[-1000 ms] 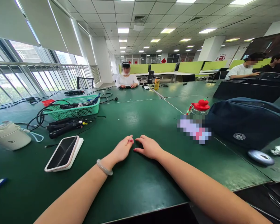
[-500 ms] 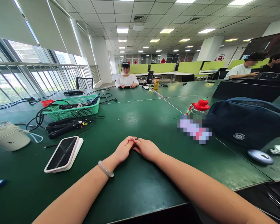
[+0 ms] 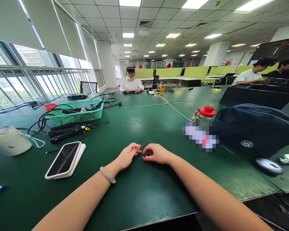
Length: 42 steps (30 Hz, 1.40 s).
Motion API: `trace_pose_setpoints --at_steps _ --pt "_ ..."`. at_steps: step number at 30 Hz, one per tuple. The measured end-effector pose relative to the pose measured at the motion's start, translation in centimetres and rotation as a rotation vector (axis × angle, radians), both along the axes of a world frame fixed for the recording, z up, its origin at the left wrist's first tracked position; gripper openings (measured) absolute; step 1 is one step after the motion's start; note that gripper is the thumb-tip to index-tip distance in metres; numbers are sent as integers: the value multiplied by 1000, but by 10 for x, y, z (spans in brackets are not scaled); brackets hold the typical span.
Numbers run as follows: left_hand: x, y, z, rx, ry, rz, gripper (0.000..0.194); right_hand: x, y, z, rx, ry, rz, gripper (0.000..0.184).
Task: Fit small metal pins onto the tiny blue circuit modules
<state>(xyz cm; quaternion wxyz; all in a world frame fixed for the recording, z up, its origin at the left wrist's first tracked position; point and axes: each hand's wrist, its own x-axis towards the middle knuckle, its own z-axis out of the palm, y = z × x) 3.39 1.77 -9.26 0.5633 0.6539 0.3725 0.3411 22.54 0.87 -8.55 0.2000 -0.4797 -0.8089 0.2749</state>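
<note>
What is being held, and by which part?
The right hand appears to pinch a tiny shiny object; which part is unclear. Left hand: cannot tell.

The object [image 3: 144,156] in the right hand [image 3: 156,153] is too small to identify.

Pale bangle [image 3: 107,175], bare forearms [image 3: 197,181], red-nailed fingers [image 3: 135,147]
</note>
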Motion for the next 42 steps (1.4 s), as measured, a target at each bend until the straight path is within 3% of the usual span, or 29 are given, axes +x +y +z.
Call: trace_pose_setpoints --at_steps 6,10,17,21,24,30,35,42 --pt "0 2 -3 55 68 -32 46 -2 -1 -1 54 -49 36 5" --pt "0 -1 -1 76 77 -31 42 -5 -3 -1 122 -41 54 9" --pt "-1 -4 7 355 266 114 22 -11 -6 0 260 18 -42 11" --pt "-4 -2 8 432 309 209 24 -16 -8 1 282 65 -102 15" --pt "-5 -2 9 377 266 222 25 -19 -10 3 189 163 -134 14" --pt "-4 -4 8 275 200 155 26 -22 -9 -1 -202 501 -156 19" --pt "-2 -5 4 229 169 66 36 -23 -5 -8 -265 651 -166 29" --pt "0 -4 4 151 128 84 45 -24 -4 -7 -248 744 -194 34"
